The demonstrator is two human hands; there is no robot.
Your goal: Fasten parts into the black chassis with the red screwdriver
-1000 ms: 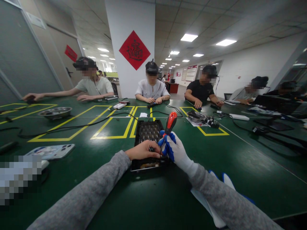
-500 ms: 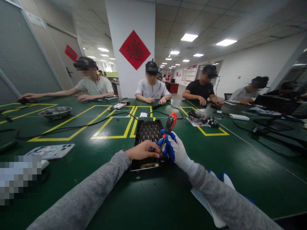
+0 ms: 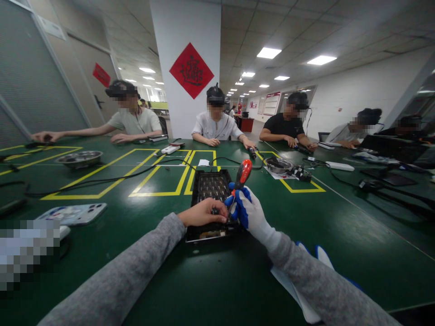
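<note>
A black device with an open casing (image 3: 211,186) lies on the green table, its inside showing several small pale parts in rows. My right hand (image 3: 249,210), in a white and blue glove, is closed around a red and black screwdriver (image 3: 243,174), its handle up and its shaft slanting down to the casing's right side. Bare, my left hand (image 3: 205,212) rests over the casing's lower part, fingers closed beside the screwdriver's shaft. A small dark thing shows between thumb and fingers; what exactly they pinch is too small to tell.
A spare glove (image 3: 295,290) lies under my right forearm. Metal bowls stand left (image 3: 79,158) and right (image 3: 277,165). A phone (image 3: 73,214) lies at the left. Black cables cross the table (image 3: 102,181). Several people sit opposite, one with a hand on a dark tool (image 3: 252,152).
The screwdriver's handle has tilted slightly to the right. Across the table, a person's hand has moved to the right with a dark tool. My left hand has barely moved.
</note>
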